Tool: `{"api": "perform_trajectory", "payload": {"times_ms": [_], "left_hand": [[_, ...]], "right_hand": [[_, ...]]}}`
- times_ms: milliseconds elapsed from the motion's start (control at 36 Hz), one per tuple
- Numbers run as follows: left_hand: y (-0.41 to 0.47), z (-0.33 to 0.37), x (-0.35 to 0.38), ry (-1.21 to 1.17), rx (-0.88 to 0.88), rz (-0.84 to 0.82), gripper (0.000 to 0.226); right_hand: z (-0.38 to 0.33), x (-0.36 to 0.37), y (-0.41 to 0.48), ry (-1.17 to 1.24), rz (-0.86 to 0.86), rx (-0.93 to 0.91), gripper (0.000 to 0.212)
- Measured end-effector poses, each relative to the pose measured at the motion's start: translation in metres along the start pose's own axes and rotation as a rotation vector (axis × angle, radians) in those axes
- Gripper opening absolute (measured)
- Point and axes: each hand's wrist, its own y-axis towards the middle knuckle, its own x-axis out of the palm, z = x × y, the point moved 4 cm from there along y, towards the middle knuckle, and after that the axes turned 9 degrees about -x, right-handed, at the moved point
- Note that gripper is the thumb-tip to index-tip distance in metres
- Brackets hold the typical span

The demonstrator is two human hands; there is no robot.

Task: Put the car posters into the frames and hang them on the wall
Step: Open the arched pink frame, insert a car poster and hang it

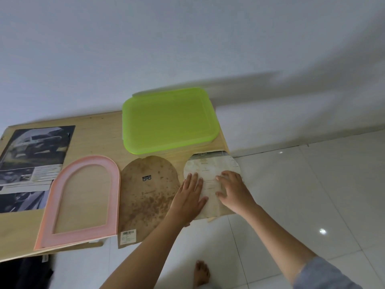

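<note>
A pink arch-shaped frame (83,199) lies flat on the wooden table (100,134). Beside it on the right lies its brown, stained backing board (143,197) with a small metal hanger and a barcode label. Further right, at the table's corner, an arch-shaped sheet of paper (210,170) lies with its pale side up. My left hand (190,197) rests flat on the sheet's left edge, fingers straight. On its right part my right hand (233,190) presses down with spread fingers, slightly bent. A car poster (35,155) lies at the table's left end.
A lime-green plastic lid or tray (168,122) lies at the back of the table against the white wall (187,49). White floor tiles (312,195) stretch to the right and below. My bare foot (201,272) stands near the table's front edge.
</note>
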Motion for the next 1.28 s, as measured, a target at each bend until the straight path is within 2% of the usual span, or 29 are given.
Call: {"api": "perform_trajectory", "payload": {"times_ms": [111,222,306,444,556,722,833,917,1028,1167,1278], "left_hand": [[-0.001,-0.011,-0.018,-0.041,0.008,0.074,0.094],[0.002,-0.049,-0.053,-0.098,-0.040,0.150,0.068],[-0.006,-0.094,-0.090,-0.194,-0.066,0.247,0.077],[-0.024,-0.198,-0.137,-0.293,-0.186,0.353,0.078],[-0.042,-0.299,-0.147,-0.304,-0.313,0.385,0.056],[-0.086,-0.440,-0.130,-0.320,-0.477,0.352,0.059],[-0.113,-0.505,-0.105,-0.382,-0.529,0.344,0.057],[-0.125,-0.535,-0.081,-0.399,-0.556,0.284,0.069],[-0.131,-0.554,-0.054,-0.337,-0.533,0.228,0.104],[-0.132,-0.556,-0.036,-0.296,-0.532,0.213,0.091],[-0.132,-0.555,-0.035,-0.328,-0.525,0.253,0.090]], "right_hand": [[-0.012,-0.014,0.010,0.008,0.081,0.019,0.049],[-0.042,-0.041,0.036,0.025,0.202,-0.007,0.043],[-0.077,-0.061,0.066,0.047,0.282,-0.042,0.041],[-0.160,-0.067,0.124,0.064,0.315,-0.120,0.042],[-0.238,-0.041,0.166,0.123,0.299,-0.165,0.043],[-0.351,0.029,0.214,0.227,0.233,-0.198,0.042],[-0.406,0.085,0.235,0.267,0.111,-0.178,0.045],[-0.433,0.121,0.246,0.307,0.036,-0.111,0.049],[-0.453,0.154,0.256,0.289,0.031,-0.027,0.054],[-0.462,0.168,0.260,0.291,0.173,0.014,0.046],[-0.462,0.168,0.264,0.415,0.251,0.080,0.037]]}}
